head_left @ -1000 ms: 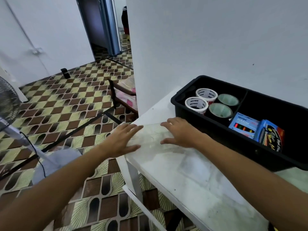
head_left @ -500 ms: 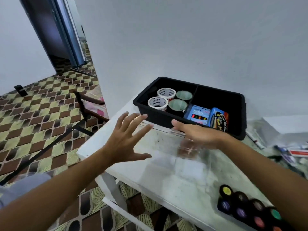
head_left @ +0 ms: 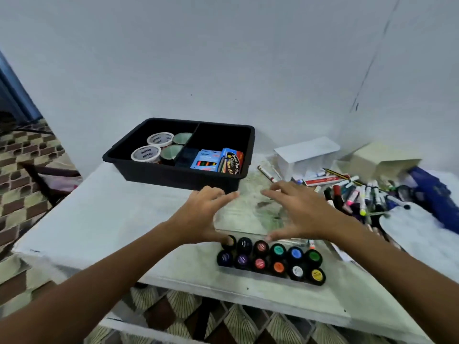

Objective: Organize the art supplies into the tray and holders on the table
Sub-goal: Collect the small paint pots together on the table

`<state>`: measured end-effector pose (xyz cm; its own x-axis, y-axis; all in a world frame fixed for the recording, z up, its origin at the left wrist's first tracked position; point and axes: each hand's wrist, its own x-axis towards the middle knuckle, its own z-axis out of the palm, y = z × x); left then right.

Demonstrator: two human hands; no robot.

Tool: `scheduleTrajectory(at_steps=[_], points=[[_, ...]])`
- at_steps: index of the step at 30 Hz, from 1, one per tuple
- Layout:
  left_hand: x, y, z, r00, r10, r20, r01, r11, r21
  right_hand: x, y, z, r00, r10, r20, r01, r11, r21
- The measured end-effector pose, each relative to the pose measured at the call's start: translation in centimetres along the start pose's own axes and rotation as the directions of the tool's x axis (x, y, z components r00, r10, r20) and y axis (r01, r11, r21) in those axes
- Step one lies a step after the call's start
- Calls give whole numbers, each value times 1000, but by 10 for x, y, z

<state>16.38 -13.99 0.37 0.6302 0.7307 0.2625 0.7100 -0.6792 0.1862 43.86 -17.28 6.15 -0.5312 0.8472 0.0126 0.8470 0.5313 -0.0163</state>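
Observation:
A clear plastic tray rests on the white table, between the black tray and the paint jars. My left hand grips its left side and my right hand its right side, fingers spread along the edges. The black divided tray behind it holds two tape rolls, green cups and marker packs. Several black paint jars with coloured lids stand in two rows just in front of my thumbs. A heap of loose markers lies to the right.
A white box and a beige box stand against the wall at the back right. A blue bag and a white palette lie at the far right. The table's front edge is close to the jars.
The clear tray has moved from the table's left corner rightward to the spot behind the paint jars. My left hand, free half a second ago, is back on its left side.

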Motion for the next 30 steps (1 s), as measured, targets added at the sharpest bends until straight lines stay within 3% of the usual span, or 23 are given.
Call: scheduleTrajectory(at_steps=[3, 9, 18, 25, 30], points=[[1, 31, 19, 989, -48, 138, 63, 993, -103, -40, 12, 25, 1000, 8, 7, -8, 999, 38], [-7, 61, 40, 968, -63, 242, 99, 985, -138, -82, 15, 68, 996, 15, -94, 6, 976, 219], [-16, 52, 59, 978, -62, 198, 84, 991, -106, -83, 9, 100, 982, 74, -173, -14, 946, 324], [-19, 51, 72, 997, -17, 74, 23, 997, -78, -89, 6, 123, 930, 130, -343, 11, 925, 379], [-20, 53, 75, 999, -37, 38, 40, 995, -87, -89, 7, 133, 906, 195, -375, 11, 877, 481]])
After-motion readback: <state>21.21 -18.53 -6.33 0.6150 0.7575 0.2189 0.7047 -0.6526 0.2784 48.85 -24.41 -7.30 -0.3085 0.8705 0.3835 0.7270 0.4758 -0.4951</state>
